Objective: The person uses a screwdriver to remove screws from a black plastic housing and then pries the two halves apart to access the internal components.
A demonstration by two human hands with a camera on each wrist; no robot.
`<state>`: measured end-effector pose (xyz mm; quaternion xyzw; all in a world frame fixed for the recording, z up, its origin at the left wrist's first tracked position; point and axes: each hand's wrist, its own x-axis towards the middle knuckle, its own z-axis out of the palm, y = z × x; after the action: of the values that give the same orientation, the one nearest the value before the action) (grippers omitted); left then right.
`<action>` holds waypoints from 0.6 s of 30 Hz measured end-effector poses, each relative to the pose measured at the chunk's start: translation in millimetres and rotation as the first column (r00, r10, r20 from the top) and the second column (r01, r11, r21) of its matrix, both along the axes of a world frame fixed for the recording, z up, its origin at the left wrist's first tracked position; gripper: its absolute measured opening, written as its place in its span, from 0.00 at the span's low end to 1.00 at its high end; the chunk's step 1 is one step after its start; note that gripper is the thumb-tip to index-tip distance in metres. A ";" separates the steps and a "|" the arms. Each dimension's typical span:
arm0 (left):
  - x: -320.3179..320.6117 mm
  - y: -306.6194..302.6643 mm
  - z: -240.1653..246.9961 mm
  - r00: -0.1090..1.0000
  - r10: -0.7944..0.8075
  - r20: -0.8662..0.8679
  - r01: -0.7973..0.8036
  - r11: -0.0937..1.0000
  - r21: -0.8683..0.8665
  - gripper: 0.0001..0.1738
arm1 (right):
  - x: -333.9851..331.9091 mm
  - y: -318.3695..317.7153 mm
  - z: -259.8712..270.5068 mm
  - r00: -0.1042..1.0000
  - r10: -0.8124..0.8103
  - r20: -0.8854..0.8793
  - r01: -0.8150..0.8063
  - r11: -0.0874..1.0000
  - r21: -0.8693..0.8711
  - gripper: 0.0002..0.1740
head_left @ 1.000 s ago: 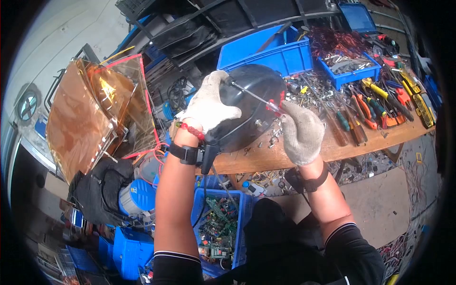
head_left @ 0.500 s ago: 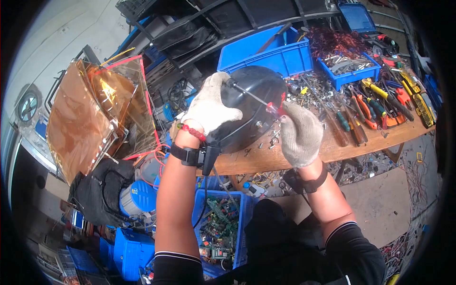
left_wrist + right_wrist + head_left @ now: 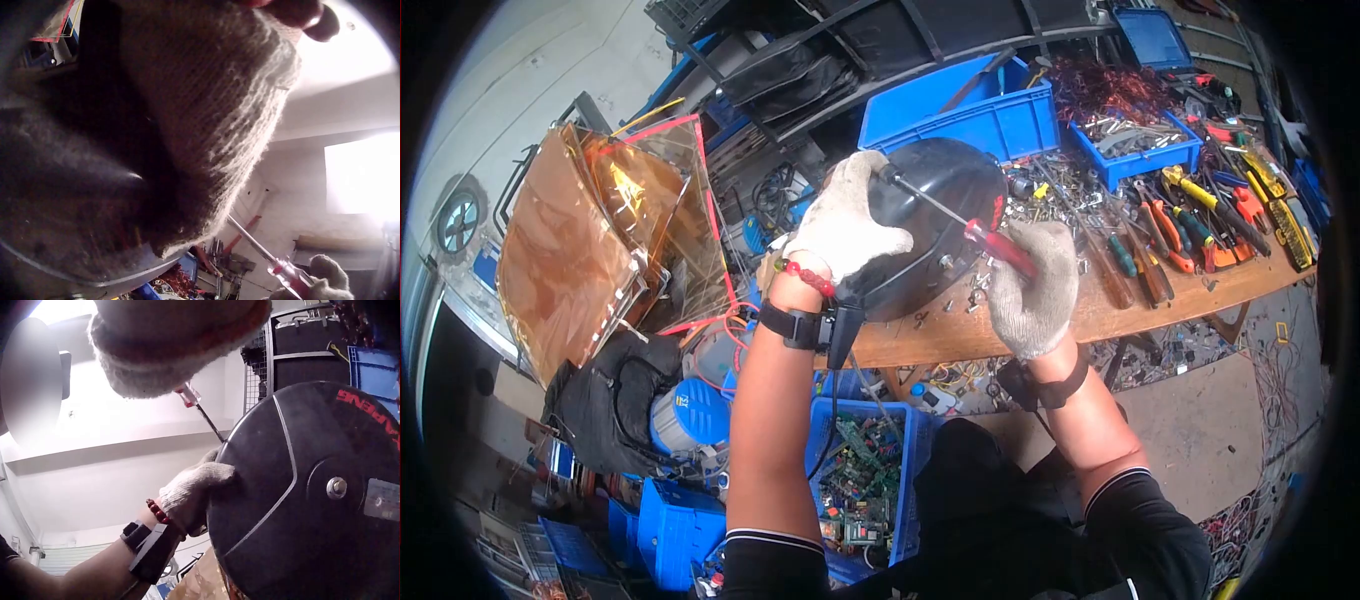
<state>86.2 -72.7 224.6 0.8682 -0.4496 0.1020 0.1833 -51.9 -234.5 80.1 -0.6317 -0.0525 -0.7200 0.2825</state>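
A large black disc-shaped housing (image 3: 945, 185) stands tilted over the bench. The right wrist view shows red lettering and a central bolt (image 3: 337, 487) on its face. My gloved left hand (image 3: 840, 222) grips the rim on the near left side, its thumb laid on the face. My gloved right hand (image 3: 1038, 295) holds a screwdriver (image 3: 1000, 248) by its red and clear handle, which lies across the palm. The shaft reaches up and left to the rim, its end right by my left fingertips. Seen from the left wrist, the glove hides the tip.
Pliers, screwdrivers and cutters (image 3: 1200, 225) line the right of the wooden bench (image 3: 1100, 325). Behind stand a blue bin (image 3: 960, 125) and a blue tray of metal parts (image 3: 1145, 160). Below is a blue crate (image 3: 910, 480) of circuit boards. Amber sheets (image 3: 575, 255) stand at left.
My right fingers have shifted on the screwdriver handle, so more of the red grip shows now. The shaft stays at the rim. The left hand and the housing have barely moved.
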 end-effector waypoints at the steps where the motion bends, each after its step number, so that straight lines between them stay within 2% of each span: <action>1: -1.4 0.3 -0.2 1.000 0.012 -0.008 -0.012 1.000 0.008 0.53 | -0.6 2.2 3.3 1.000 0.002 -0.002 -0.002 1.000 0.000 0.24; 4: 2.0 0.8 -3.1 1.000 0.008 -0.005 -0.008 1.000 0.001 0.53 | -6.8 5.4 9.3 0.997 -0.071 0.018 0.071 0.997 -0.007 0.23; 6: 3.4 2.1 -4.0 1.000 0.011 -0.002 -0.011 1.000 -0.002 0.53 | -11.6 3.1 1.1 0.978 0.003 -0.207 0.018 0.995 0.100 0.22; 7: 3.7 2.2 -4.1 1.000 0.012 0.000 -0.012 1.000 -0.005 0.53 | -10.5 1.5 -0.6 0.974 0.067 -0.217 -0.035 0.988 0.150 0.20; 8: 3.1 2.4 -4.1 1.000 0.011 0.000 -0.011 1.000 -0.005 0.53 | -7.6 2.3 -3.8 0.974 0.066 -0.217 -0.033 0.988 0.151 0.20; 10: 1.2 2.7 -3.0 1.000 -0.001 -0.004 0.001 1.000 -0.001 0.53 | -2.5 6.1 -4.7 0.995 0.054 -0.078 -0.042 0.986 0.159 0.19; 12: 0.1 0.6 -1.4 1.000 0.006 -0.008 -0.006 1.000 0.007 0.53 | -4.7 6.3 -1.7 0.995 0.083 -0.056 -0.076 0.990 0.116 0.20; 14: -1.5 0.4 -1.5 1.000 0.017 -0.016 -0.017 1.000 0.018 0.53 | -1.1 7.4 -0.6 0.999 -0.015 0.031 0.013 0.997 0.071 0.20; 18: 2.3 2.3 -3.0 1.000 0.006 -0.015 -0.005 1.000 0.009 0.53 | -8.6 2.8 -2.8 0.994 0.060 -0.094 -0.052 0.995 0.081 0.20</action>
<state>88.5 -70.5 221.6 0.8709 -0.4464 0.0942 0.1826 -60.5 -231.8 77.3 -0.6523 -0.0282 -0.6821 0.3294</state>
